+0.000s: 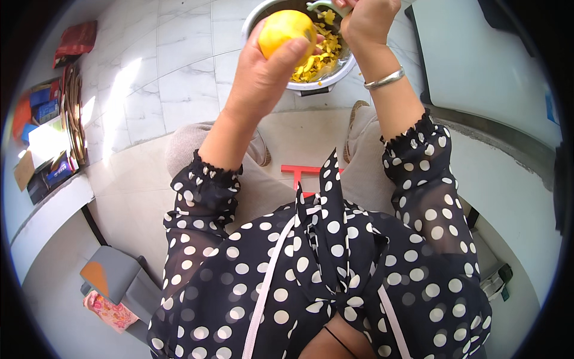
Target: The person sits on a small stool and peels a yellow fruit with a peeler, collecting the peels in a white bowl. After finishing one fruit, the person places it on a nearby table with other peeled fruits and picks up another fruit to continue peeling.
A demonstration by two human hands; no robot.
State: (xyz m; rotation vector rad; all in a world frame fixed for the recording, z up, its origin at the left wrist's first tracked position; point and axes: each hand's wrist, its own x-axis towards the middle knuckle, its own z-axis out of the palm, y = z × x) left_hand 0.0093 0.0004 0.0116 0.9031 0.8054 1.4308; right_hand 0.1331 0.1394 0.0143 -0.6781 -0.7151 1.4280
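A round yellow fruit or vegetable [285, 35], smooth and with a small dark patch near one end, rests in my left hand [264, 74], the thumb across its lower side. My right hand [370, 20] grips a pale green handled tool [323, 4], perhaps a peeler, at the top edge of the picture; its working end is partly out of view. Below both hands stands a white-rimmed bin or basin [329, 80] lined with clear plastic. Many yellow peelings [329, 49] lie inside it.
The bin stands on a marbled tile floor [184, 76] between my feet and beyond my knees. A white appliance or cabinet [484, 58] is at the right. Stacked cardboard and boxes [74, 116] stand at the left, near a red bag [76, 42]. A grey seat [112, 273] is at lower left.
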